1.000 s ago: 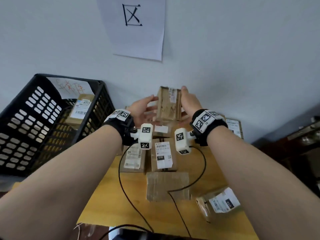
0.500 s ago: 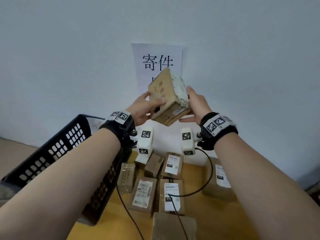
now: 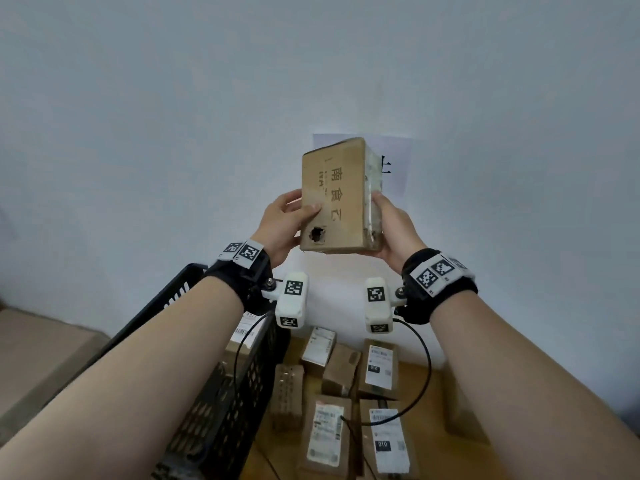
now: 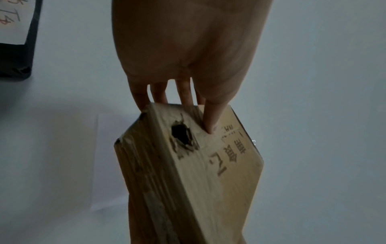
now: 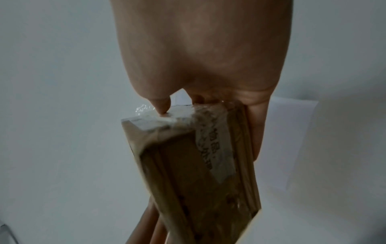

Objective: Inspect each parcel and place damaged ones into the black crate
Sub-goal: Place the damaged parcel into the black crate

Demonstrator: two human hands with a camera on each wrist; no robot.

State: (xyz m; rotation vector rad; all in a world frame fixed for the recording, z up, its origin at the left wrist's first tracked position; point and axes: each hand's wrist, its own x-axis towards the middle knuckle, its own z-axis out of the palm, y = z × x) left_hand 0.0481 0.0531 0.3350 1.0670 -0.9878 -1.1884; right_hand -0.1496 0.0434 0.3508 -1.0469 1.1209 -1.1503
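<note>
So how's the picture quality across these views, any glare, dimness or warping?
Head view: bright and even, the wide lens bowing both forearms, and the hole in the parcel reads sharply. Left wrist view: dim, with the left hand backlit. Right wrist view: darker and soft, with glare on the tape.

You hold a brown cardboard parcel [image 3: 334, 199] upright in the air, a ragged hole [image 3: 316, 233] punched near its lower left corner.
</note>
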